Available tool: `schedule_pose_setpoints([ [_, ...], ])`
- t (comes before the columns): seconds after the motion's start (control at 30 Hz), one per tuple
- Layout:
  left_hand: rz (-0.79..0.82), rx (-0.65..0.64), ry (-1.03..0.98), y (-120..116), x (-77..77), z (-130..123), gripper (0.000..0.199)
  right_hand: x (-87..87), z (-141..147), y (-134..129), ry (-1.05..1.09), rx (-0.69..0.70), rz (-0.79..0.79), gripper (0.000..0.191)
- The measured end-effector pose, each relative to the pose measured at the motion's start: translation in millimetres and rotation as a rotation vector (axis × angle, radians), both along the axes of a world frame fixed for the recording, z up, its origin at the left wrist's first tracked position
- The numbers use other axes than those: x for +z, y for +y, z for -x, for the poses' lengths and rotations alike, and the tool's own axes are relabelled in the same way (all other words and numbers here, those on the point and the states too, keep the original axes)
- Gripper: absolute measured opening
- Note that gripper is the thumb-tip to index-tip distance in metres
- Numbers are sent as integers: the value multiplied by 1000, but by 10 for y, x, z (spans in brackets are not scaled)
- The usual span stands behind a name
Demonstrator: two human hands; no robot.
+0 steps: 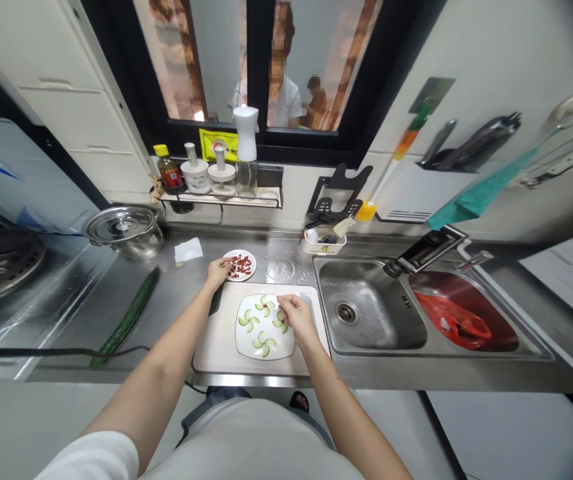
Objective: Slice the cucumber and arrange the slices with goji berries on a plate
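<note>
Left hand: The left hand [217, 272] is touching the near-left rim of the small plate [253, 268], its fingertips reaching over the edge; whether they are pinching anything, I cannot tell.
Right hand: The right hand [293, 312] is hovering over the right side of the large plate [265, 324], thumb and forefinger pressing together at the tips; anything between them is too small to make out.
Red bits: The red bits [240, 265] are lying scattered on the small plate, which is sitting just beyond the board [216, 359].
Green slices: The green slices [264, 343] are forming four pinwheels on the large plate; the right hand is partly covering the rightmost one.
Board: It is lying on the counter [171, 287] and carrying the large plate.
Cucumber: A whole cucumber [131, 317] is lying on the counter, left of the board and well apart from it.
Back left: A lidded pot [126, 232] is standing near a white paper [188, 250].
Shelf: The shelf [226, 201] is holding a spray bottle [247, 153], two jars and a yellow-capped bottle.
Sink: The sink [366, 327] is occupying the right side, a red bag [456, 320] lying in its right basin.
</note>
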State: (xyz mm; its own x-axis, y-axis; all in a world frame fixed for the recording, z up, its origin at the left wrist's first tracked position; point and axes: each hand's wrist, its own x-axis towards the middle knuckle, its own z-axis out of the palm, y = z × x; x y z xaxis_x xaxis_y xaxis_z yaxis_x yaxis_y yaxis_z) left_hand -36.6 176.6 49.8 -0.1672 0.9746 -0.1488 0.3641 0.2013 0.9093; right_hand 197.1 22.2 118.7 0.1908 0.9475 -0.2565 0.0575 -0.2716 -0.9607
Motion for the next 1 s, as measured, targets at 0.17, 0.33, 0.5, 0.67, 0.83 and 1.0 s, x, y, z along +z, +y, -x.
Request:
schedule_pose_setpoints([
  [0.17,-30,-72,113,-73,119,50,39,12,10,-41,4,-23,-1,37],
  [0.33,-115,-412,640,-187,281,93,59,19,23,-71,12,-16,-4,36],
  [0.5,-150,-391,691,-248,301,63,63,13,40,-83,21,-14,-15,36],
  [0.67,-92,-45,323,-354,271,-62,34,-38,34,-117,-13,-2,-40,36],
  [0.83,-112,-99,-53,-728,295,-359,21,-110,25,-140,-55,23,-102,31],
  [1.0,-51,-206,-217,-1202,256,-607,21,-193,15,-170,-138,97,-158,29],
])
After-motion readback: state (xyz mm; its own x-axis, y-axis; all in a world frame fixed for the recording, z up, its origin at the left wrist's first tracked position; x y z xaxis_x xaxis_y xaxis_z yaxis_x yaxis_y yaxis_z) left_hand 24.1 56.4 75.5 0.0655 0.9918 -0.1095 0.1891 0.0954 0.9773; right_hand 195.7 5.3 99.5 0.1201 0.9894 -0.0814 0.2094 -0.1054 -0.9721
